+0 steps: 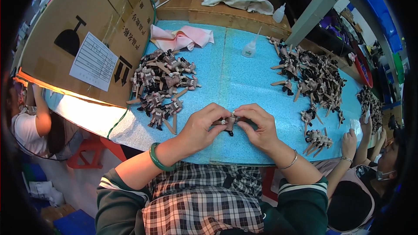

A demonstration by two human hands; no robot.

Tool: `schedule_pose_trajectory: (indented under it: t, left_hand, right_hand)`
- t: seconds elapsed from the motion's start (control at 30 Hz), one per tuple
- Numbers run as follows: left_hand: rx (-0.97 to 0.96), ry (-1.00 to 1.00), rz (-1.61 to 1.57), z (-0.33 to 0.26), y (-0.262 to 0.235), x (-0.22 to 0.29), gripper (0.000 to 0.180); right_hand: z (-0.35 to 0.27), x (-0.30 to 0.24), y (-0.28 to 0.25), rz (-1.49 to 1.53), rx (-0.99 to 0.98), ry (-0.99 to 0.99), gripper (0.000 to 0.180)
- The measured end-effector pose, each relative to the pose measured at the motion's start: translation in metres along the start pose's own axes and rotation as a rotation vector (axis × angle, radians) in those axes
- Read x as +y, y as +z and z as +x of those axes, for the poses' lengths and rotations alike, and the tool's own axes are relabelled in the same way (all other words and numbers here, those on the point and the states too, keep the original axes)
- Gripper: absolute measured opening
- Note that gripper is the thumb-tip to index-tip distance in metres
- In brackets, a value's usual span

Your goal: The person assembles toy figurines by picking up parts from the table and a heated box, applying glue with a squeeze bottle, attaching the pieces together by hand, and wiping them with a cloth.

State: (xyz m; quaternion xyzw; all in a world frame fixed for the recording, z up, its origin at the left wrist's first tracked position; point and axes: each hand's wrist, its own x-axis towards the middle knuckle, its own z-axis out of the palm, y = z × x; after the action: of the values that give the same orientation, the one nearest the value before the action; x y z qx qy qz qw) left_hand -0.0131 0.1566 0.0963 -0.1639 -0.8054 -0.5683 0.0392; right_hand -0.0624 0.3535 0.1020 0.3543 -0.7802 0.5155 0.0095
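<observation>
Near the front edge of the blue table mat (209, 82), my two hands hold one small figurine (230, 127) between them. It has a greyish-pink body and black boots that point down toward me. My left hand (201, 124) pinches it from the left with thumb and fingertips. From the other side, the fingers and thumb of my right hand (261, 128) close on its upper part. Fingertips hide much of the figurine. Left of my hands lies a pile of similar figurines (163, 85), many with flat wooden sticks. A larger figurine pile (320, 78) spreads at the right.
A white squeeze bottle (249, 49) with a thin nozzle stands at the back, right of a pink cloth (183, 38). A big cardboard box (82, 30) borders the left side. More figurines (318, 140) lie front right, near a co-worker's hand (348, 144). Another person (32, 126) sits far left.
</observation>
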Motion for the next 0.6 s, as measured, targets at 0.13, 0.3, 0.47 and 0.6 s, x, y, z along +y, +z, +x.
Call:
schedule_pose_trajectory:
  t: [0.13, 0.3, 0.47, 0.6]
  left_hand:
    - [-0.001, 0.042, 0.031, -0.001, -0.001, 0.002, 0.035]
    - [0.021, 0.06, 0.04, -0.006, 0.002, -0.001, 0.034]
    - [0.029, 0.094, 0.101, -0.009, 0.0, 0.0, 0.034]
    - [0.004, 0.11, 0.105, -0.011, -0.001, 0.001, 0.033]
  right_hand:
    - [-0.001, 0.0, 0.0, -0.031, -0.023, -0.059, 0.029]
    - [-0.005, -0.001, 0.002, -0.039, -0.018, -0.055, 0.03]
    - [-0.006, -0.001, 0.004, -0.06, -0.028, -0.123, 0.031]
    - [-0.009, -0.002, 0.005, -0.079, -0.041, -0.159, 0.03]
